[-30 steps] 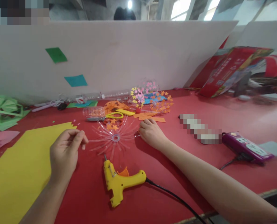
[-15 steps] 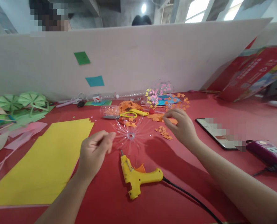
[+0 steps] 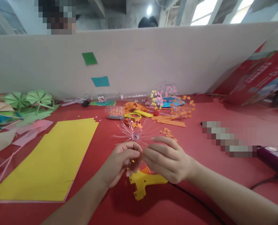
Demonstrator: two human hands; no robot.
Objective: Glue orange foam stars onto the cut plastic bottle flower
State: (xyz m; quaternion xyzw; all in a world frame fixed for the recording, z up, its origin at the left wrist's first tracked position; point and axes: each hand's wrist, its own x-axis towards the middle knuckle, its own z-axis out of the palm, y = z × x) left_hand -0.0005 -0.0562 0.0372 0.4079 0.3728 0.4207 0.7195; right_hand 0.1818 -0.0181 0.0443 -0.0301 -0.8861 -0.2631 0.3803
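Note:
My left hand (image 3: 123, 159) and my right hand (image 3: 168, 157) meet fingertip to fingertip above a yellow hot glue gun (image 3: 145, 181). Both have their fingers closed. A small bit of orange shows at the left fingertips, too hidden to name. Whatever the right fingers hold is covered. Just beyond them a clear plastic bottle top (image 3: 135, 136), cut into thin fanned strips, lies on the red table. Orange paper stars (image 3: 168, 133) are scattered by the right hand, and a few more lie near the fanned strips. The glue gun's nozzle is behind my left hand.
Yellow paper sheets (image 3: 52, 159) lie at left, beside green folded paper (image 3: 39, 97). Yellow-handled scissors (image 3: 133, 116), orange strips (image 3: 169, 120) and star-covered clear plastic (image 3: 156, 99) sit farther back. A white partition (image 3: 134, 59) closes the far side; a red box (image 3: 258, 78) stands right.
My right hand has come left and nearer from beside the orange strips. My left hand has moved right, so the two now meet over the glue gun. The view has shifted slightly.

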